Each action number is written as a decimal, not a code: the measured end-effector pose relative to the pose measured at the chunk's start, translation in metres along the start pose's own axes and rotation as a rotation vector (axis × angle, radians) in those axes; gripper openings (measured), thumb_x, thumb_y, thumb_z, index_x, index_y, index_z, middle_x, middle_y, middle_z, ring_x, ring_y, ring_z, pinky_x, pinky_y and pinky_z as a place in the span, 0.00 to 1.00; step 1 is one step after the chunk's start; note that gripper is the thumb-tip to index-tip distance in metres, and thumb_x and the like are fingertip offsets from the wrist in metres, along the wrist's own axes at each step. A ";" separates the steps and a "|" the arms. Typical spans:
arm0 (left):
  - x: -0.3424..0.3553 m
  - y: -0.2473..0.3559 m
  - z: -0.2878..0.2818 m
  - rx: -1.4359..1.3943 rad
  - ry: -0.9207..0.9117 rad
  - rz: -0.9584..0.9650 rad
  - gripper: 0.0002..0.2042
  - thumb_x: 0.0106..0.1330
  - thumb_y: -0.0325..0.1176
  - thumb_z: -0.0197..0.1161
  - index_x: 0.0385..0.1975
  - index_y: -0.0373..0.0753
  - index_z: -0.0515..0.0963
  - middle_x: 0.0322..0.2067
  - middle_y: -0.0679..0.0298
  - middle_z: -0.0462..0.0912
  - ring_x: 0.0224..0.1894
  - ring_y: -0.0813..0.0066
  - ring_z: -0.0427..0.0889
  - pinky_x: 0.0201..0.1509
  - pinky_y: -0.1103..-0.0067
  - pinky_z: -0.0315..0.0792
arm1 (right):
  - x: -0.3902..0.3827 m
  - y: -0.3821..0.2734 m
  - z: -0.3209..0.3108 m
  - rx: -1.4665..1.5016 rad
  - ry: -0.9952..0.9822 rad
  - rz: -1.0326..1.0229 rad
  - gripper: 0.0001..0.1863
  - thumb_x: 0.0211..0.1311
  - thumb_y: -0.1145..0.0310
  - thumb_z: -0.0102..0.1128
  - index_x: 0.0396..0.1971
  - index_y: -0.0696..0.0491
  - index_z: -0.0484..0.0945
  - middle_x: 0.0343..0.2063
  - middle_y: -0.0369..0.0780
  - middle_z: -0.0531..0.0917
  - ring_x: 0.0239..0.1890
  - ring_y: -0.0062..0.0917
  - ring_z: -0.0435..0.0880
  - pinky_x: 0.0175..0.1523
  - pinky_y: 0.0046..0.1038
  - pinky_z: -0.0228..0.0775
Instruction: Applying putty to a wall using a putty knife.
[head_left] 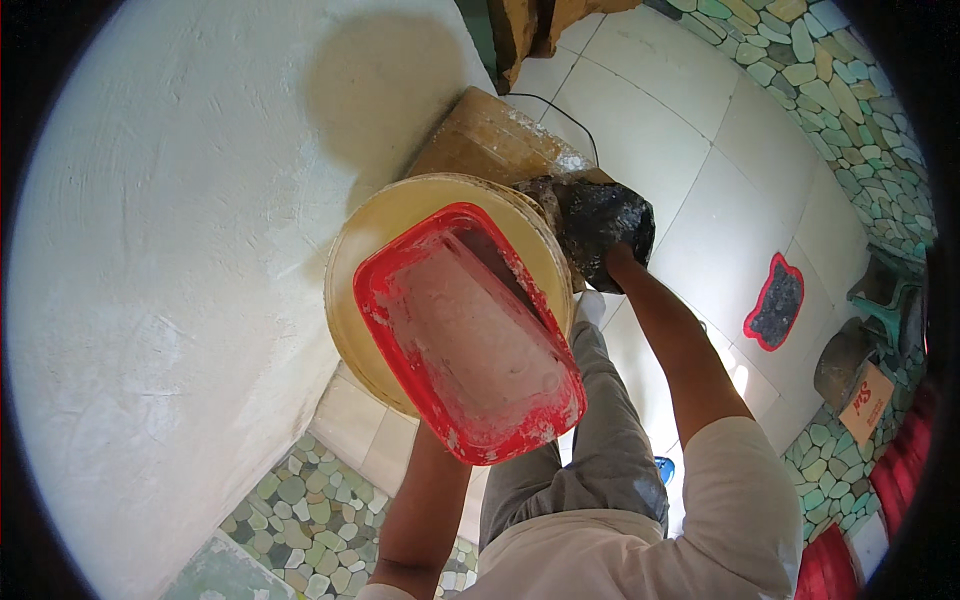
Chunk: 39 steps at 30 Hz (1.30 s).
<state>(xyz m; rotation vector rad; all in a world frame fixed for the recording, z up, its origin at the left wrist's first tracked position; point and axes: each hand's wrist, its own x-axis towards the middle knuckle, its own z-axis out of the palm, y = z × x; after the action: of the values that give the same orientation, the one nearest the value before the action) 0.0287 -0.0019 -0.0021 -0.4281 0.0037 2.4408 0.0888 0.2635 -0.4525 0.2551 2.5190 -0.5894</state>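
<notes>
A red rectangular basin (480, 340) with wet greyish-white paste in it sits tilted over a large cream-coloured round bucket (345, 280). My left hand is hidden under the basin's near side, where my left forearm (425, 500) ends, and it holds the basin from below. Right of the bucket is a crumpled, shiny black plastic bag (600, 220) with pale smears. My right hand (624, 264) grips the bag's near edge; its fingertips are out of sight.
Close on the left rises a white plastered wall (180, 240). A dusty brown cardboard piece (490, 130) lies beyond the bucket, and a thin black cable (565, 112) crosses the tiles. To the right are a red-edged dark mat (775, 302), a grey bucket (840, 360) and a green stool (885, 290).
</notes>
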 end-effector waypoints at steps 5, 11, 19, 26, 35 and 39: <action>0.011 -0.013 0.000 0.124 -0.250 -0.116 0.31 0.72 0.55 0.44 0.71 0.50 0.52 0.71 0.58 0.51 0.70 0.45 0.56 0.70 0.42 0.50 | -0.016 0.036 -0.050 0.752 0.581 -0.133 0.18 0.56 0.70 0.53 0.47 0.60 0.76 0.52 0.57 0.75 0.56 0.50 0.72 0.60 0.45 0.62; -0.032 -0.006 -0.052 0.277 0.474 0.130 0.33 0.70 0.57 0.47 0.70 0.48 0.55 0.70 0.58 0.55 0.70 0.47 0.55 0.67 0.45 0.56 | -0.074 -0.069 -0.166 0.412 0.335 0.015 0.08 0.50 0.72 0.56 0.30 0.57 0.82 0.32 0.54 0.82 0.38 0.48 0.82 0.44 0.40 0.75; -0.014 -0.030 -0.074 0.265 0.201 0.156 0.31 0.69 0.58 0.49 0.63 0.43 0.64 0.58 0.60 0.71 0.58 0.59 0.71 0.60 0.63 0.71 | -0.097 -0.029 -0.209 0.688 0.315 0.128 0.14 0.46 0.72 0.68 0.35 0.60 0.81 0.28 0.44 0.84 0.33 0.31 0.84 0.41 0.29 0.75; -0.005 -0.047 -0.026 0.406 0.257 0.166 0.32 0.68 0.62 0.46 0.64 0.45 0.63 0.60 0.62 0.69 0.60 0.59 0.69 0.63 0.61 0.66 | -0.129 -0.069 -0.280 1.102 0.085 0.122 0.10 0.54 0.81 0.61 0.38 0.59 0.79 0.31 0.37 0.83 0.30 0.20 0.81 0.37 0.22 0.73; 0.012 -0.065 -0.022 0.238 0.063 0.018 0.37 0.68 0.67 0.35 0.68 0.47 0.56 0.65 0.60 0.64 0.65 0.57 0.65 0.66 0.56 0.63 | -0.251 -0.172 -0.450 1.067 -0.034 -0.208 0.11 0.53 0.79 0.62 0.38 0.59 0.79 0.32 0.36 0.83 0.34 0.18 0.82 0.40 0.21 0.74; 0.023 -0.082 -0.020 0.144 0.022 -0.083 0.38 0.67 0.68 0.36 0.69 0.46 0.54 0.65 0.59 0.63 0.65 0.56 0.65 0.65 0.54 0.64 | -0.289 -0.213 -0.503 0.959 -0.058 -0.177 0.12 0.51 0.80 0.61 0.38 0.61 0.80 0.32 0.38 0.84 0.34 0.19 0.82 0.42 0.22 0.74</action>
<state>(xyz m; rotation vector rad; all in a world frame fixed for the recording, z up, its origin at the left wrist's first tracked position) 0.0678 0.0748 -0.0199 -0.3831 0.1671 2.3362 0.0385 0.2883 0.1627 0.3391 2.0243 -1.8124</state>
